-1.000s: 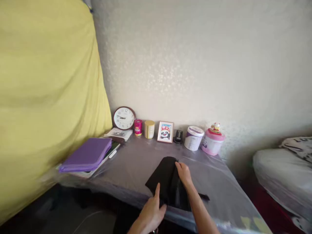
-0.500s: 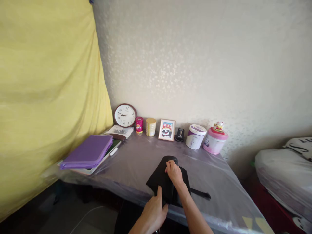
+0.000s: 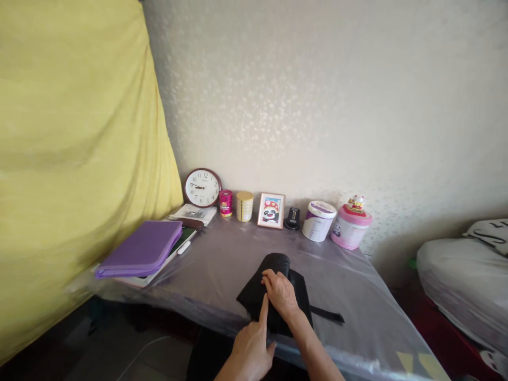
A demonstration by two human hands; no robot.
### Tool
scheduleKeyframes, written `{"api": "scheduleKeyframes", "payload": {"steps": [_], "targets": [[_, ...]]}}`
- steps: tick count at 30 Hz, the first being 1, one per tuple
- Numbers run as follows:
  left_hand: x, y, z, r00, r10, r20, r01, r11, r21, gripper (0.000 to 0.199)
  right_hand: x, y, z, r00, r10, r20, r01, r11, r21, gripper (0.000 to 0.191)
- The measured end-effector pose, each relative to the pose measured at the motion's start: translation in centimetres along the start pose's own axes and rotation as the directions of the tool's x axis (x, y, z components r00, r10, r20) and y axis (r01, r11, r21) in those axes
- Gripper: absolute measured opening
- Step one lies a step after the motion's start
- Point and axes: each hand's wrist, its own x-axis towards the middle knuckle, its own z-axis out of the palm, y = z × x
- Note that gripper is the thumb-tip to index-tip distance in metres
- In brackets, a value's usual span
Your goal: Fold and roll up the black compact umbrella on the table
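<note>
Bare forearms [image 3: 312,345] — slim, narrowing toward the wrists — with a bare left hand [image 3: 252,343] and bare right hand [image 3: 281,295], slender-fingered.

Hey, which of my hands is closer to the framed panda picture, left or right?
Right. Your right hand is on the black fabric, in front of the framed panda picture; your left hand is farther from it, by the table's near edge.
</note>
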Motion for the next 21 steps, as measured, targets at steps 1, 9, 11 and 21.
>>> {"api": "scheduleKeyframes", "payload": {"steps": [1,9,11,21], "targets": [[0.1,0.0,0.1,1.0,-0.007,0.01,0.007,1.0,0.007,0.079,-0.4,0.1,-0.3,0.999,-0.045,-0.021,0.046,0.998,0.041,0.024],[0.8,-0.7,1.2,0.999,-0.051,0.007,0.051,0.998,0.027,0.069,-3.9,1.5,-1.2,0.892,-0.443,-0.09,0.452,0.869,0.2,0.027],[0.9,-0.6,1.3,0.998,-0.057,0.008,0.057,0.998,0.026,0.072,-3.0,2.3,-0.7,0.894,-0.442,-0.071,0.447,0.875,0.186,0.028],[1.1,-0.6,0.4,0.99,-0.134,0.046,0.138,0.986,-0.093,0.078,6.3,6.6,1.4,0.991,-0.131,-0.006,0.13,0.976,0.175,0.03]]}}
